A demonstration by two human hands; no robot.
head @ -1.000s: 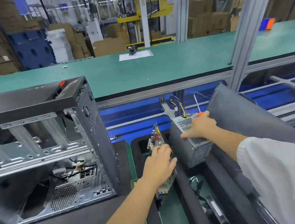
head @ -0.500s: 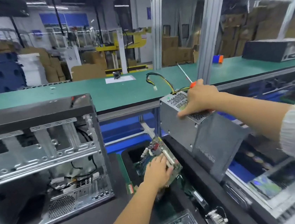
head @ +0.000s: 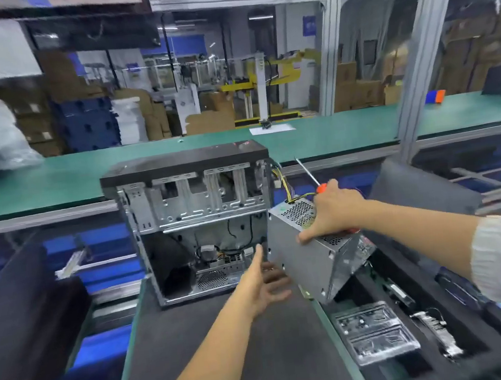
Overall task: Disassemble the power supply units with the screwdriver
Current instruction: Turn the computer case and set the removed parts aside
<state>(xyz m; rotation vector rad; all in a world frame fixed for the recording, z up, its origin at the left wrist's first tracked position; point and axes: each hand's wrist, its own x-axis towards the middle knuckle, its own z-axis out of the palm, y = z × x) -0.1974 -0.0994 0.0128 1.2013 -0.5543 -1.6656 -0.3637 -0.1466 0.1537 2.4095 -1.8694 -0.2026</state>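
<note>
My right hand (head: 333, 211) grips the top of a silver power supply unit (head: 310, 261) and holds it tilted in the air, just right of the open computer case (head: 193, 221). The same hand also holds an orange-handled screwdriver (head: 312, 178), whose shaft points up and to the left. Yellow and black cables (head: 286, 185) stick out of the unit's far end. My left hand (head: 263, 282) is held out with fingers spread, empty, just below and left of the unit's lower edge, above the dark mat (head: 229, 348).
A black foam tray (head: 411, 296) at the right holds a wrapped metal part (head: 374, 332), a circuit board (head: 440, 333) and other pieces. A green conveyor belt (head: 330, 137) runs behind the case. An aluminium post (head: 415, 61) stands at the right. Another dark case lies at the far left.
My right hand has carried the power supply and screwdriver up out of the tray and leftward to beside the case. My left hand has let go of the circuit board and opened under the unit.
</note>
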